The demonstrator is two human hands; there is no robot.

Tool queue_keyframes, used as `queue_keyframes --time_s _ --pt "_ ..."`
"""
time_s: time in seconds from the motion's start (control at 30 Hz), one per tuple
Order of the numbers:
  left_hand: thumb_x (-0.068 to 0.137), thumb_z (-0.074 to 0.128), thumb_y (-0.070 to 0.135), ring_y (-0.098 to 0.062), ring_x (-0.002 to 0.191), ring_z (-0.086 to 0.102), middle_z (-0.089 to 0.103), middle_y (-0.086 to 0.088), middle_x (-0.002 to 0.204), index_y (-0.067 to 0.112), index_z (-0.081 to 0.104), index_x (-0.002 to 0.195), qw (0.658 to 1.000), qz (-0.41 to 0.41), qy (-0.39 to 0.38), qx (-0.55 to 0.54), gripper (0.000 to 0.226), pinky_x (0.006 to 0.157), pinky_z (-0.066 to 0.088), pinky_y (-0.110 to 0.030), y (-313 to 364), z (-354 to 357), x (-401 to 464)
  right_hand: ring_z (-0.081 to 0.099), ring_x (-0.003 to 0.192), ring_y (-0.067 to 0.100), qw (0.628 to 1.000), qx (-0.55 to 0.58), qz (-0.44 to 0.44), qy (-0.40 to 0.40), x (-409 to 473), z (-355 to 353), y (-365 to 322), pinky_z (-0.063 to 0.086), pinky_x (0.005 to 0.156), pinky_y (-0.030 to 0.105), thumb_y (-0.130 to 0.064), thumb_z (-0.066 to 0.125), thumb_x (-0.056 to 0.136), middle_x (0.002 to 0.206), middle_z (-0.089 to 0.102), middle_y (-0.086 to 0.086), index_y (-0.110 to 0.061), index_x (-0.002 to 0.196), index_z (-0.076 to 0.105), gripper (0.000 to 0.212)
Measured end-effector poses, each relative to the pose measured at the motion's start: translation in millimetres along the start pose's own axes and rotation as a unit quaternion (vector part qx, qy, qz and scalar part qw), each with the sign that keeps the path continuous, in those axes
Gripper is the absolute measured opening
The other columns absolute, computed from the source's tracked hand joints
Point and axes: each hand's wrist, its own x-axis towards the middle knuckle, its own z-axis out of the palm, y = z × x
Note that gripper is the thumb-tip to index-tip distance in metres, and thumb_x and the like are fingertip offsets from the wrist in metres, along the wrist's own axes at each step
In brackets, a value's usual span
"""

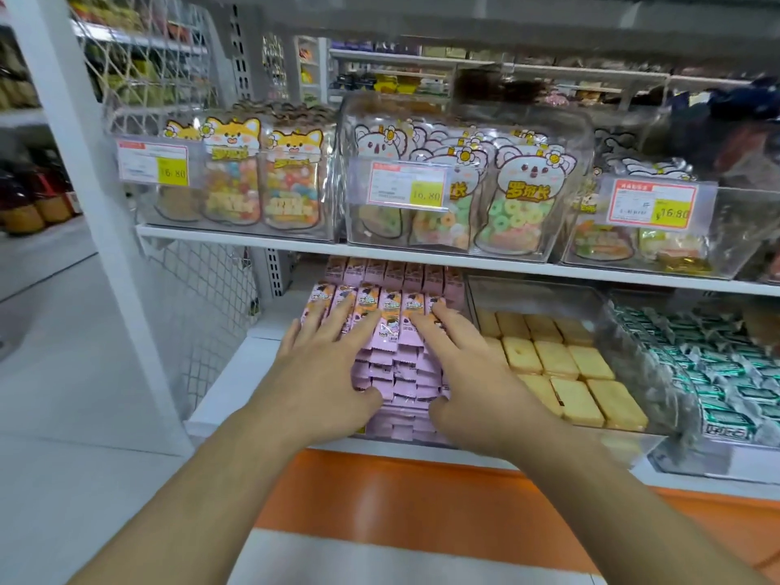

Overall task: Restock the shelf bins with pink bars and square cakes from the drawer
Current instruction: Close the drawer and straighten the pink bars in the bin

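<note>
Your left hand [321,361] and right hand [466,365] lay flat, fingers straight and spread, pressing on the stacked pink bars [392,331] in the lower shelf bin, thumbs against the stack's front. Just right of your right hand sat the square cakes [561,365] in a clear bin [633,344]. The upper shelf edge [295,242] hung close above your fingertips; open shelf lay left of your left hand.

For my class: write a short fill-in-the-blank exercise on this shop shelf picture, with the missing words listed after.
1. Both hands rest on the stack of ____ bars.
2. The square cakes lie to the ____ of those bars.
3. The left hand and right hand have fingers that are ____, not curled.

Missing words: pink; right; straight
</note>
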Motion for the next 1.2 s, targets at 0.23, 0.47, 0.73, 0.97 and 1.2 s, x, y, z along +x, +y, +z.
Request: queue_keyframes --time_s 0.23,0.47,0.73,0.97,1.2 --pt "0.091 0.057 0.054 -0.021 0.158 -0.020 -0.015 0.010 0.173 0.049 -0.008 0.161 1.000 0.000 0.004 0.006 0.096 0.129 -0.007 -0.046 -3.0 1.4 1.8 -0.005 0.161 0.016 1.000 -0.017 -0.007 0.004 5.9 5.5 -0.1 0.030 0.124 0.041 -0.016 0.063 0.083 0.171 -0.011 -0.020 -0.047 0.162 -0.002 0.107" --pt "0.091 0.058 0.053 -0.020 0.158 -0.019 -0.012 0.011 0.173 0.050 -0.009 0.160 1.000 -0.011 0.012 -0.001 0.097 0.129 -0.005 -0.048 -0.1 1.4 1.4 -0.014 0.160 0.014 1.000 -0.005 -0.002 -0.010 4.3 3.5 7.2 0.023 0.127 0.045 -0.018 0.063 0.084 0.170 -0.017 -0.021 -0.051 0.161 -0.007 0.109" --pt "0.092 0.056 0.056 -0.020 0.158 -0.020 -0.013 0.015 0.172 0.052 -0.007 0.160 1.000 -0.027 0.013 -0.009 0.093 0.126 -0.012 -0.050 4.8 0.3 1.1 -0.015 0.159 0.012 1.000 0.012 -0.010 -0.007 -0.1 1.8 11.9 0.017 0.129 0.044 -0.019 0.065 0.086 0.171 -0.018 -0.020 -0.052 0.161 -0.007 0.109" --pt "0.105 0.037 0.057 -0.008 0.158 -0.015 -0.003 0.019 0.172 0.050 0.011 0.162 0.997 -0.012 0.049 -0.061 0.063 0.128 -0.011 -0.040 4.5 -5.7 4.3 -0.005 0.156 -0.004 0.987 0.158 0.003 0.025 -0.6 -4.6 11.5 0.010 0.125 0.027 -0.015 0.049 0.101 0.171 -0.003 -0.025 -0.049 0.163 0.017 0.078" --pt "0.109 0.028 0.045 -0.020 0.148 0.027 0.040 0.003 0.155 0.032 0.037 0.155 0.997 -0.027 0.063 -0.038 0.049 0.126 0.017 -0.047 -16.0 -20.8 53.9 0.013 0.157 0.009 0.987 0.120 0.060 0.087 41.8 -7.9 30.5 0.011 0.116 0.016 -0.044 0.033 0.112 0.166 0.025 -0.011 -0.029 0.161 0.034 0.051"
